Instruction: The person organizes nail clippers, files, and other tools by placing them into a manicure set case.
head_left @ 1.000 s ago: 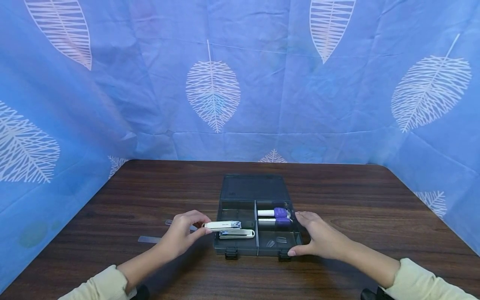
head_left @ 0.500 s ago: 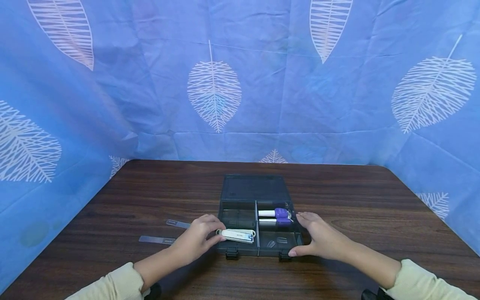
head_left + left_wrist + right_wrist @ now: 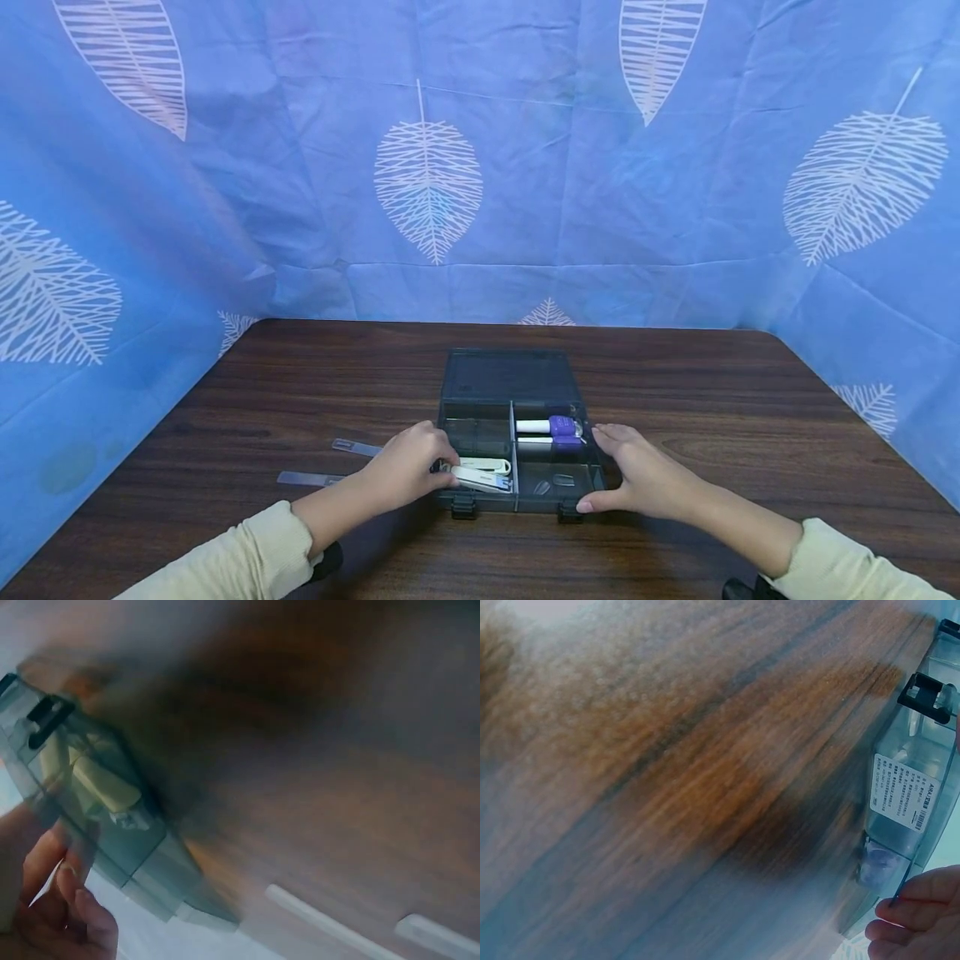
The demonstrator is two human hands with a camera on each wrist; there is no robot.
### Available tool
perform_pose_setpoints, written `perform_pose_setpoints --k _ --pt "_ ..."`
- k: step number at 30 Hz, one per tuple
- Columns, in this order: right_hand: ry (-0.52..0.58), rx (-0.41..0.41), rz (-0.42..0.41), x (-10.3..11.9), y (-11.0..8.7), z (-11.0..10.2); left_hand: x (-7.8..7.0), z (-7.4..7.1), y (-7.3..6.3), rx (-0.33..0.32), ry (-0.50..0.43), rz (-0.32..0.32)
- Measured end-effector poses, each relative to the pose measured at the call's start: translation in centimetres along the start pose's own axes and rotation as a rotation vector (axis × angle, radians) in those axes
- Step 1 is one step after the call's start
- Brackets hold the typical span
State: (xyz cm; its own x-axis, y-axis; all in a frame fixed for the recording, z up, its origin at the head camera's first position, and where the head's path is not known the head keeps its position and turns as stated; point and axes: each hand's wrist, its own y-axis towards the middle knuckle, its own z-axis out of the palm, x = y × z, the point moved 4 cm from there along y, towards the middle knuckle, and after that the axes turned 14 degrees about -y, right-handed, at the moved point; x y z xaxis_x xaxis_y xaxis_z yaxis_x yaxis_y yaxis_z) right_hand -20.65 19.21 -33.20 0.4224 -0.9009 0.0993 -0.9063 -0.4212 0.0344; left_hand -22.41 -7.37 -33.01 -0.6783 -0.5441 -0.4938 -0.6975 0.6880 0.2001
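A smoky transparent box (image 3: 491,503) with a divider lies on the table, lid (image 3: 510,375) folded back. In its left compartment are two white nail clippers: a rear one (image 3: 491,465) and a front one (image 3: 483,480). My left hand (image 3: 408,468) pinches the front clipper by its left end, low in the compartment. Through the box wall in the left wrist view shows a clipper (image 3: 109,786). My right hand (image 3: 641,477) rests against the box's right side, thumb near the front latch; its extended fingers (image 3: 919,900) touch the rim in the right wrist view.
Two purple-and-white bottles (image 3: 562,426) lie in the right compartment, with small clear pieces (image 3: 563,480) in front of them. Left of the box, two flat translucent strips (image 3: 303,478) lie on the brown table (image 3: 675,375). A blue leaf-patterned cloth (image 3: 510,167) hangs behind.
My left hand has moved right and down, carrying one nail clipper into the left compartment, in front of the other. My right hand has stayed at the box's right side.
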Motion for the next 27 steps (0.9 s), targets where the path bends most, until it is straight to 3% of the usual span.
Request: perform_pose_setpoints --k 7,15,21,27 --pt "0.012 0.002 -0.005 0.0 -0.1 0.0 -0.1 0.0 1.0 0.129 0.019 -0.059" --pt "0.006 0.005 0.001 0.0 0.0 0.1 -0.3 0.1 1.2 0.157 0.075 -0.055" --pt "0.004 0.007 0.005 -0.1 0.1 0.1 -0.2 -0.3 0.8 0.078 0.053 -0.054" --pt "0.014 0.014 -0.003 -0.1 0.1 0.0 0.1 -2.0 0.3 -0.126 0.005 0.013"
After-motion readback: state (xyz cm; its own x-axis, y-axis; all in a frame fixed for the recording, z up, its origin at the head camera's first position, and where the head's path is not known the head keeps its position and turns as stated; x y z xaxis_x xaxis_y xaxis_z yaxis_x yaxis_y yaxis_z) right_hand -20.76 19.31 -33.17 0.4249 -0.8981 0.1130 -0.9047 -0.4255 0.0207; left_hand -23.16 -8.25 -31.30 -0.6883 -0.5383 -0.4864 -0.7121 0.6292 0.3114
